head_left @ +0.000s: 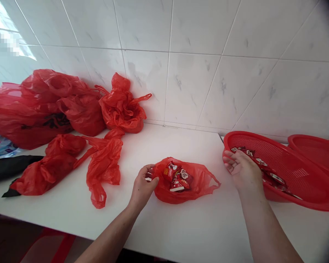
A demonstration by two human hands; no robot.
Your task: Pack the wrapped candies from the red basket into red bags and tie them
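Note:
A red plastic bag point(200, 182) lies on the white table with its mouth spread. Several small red wrapped snack packets point(178, 177) are inside it. My left hand point(145, 186) pinches the bag's left edge between thumb and fingers. To the right, my right hand point(242, 170) is over the near-left rim of a red perforated plastic basket point(298, 160). Its fingers are loosely curled and apart, and nothing shows in them. More red packets point(275, 178) lie in the basket, partly hidden by that hand.
Behind the basket stands a second red basket point(318, 148). Stuffed red bags point(44, 106) crowd the back left, with a knotted one point(123, 109) by the tiled wall point(192, 84). Limp red bags point(105, 164) and a black bag point(13, 166) lie in front of them.

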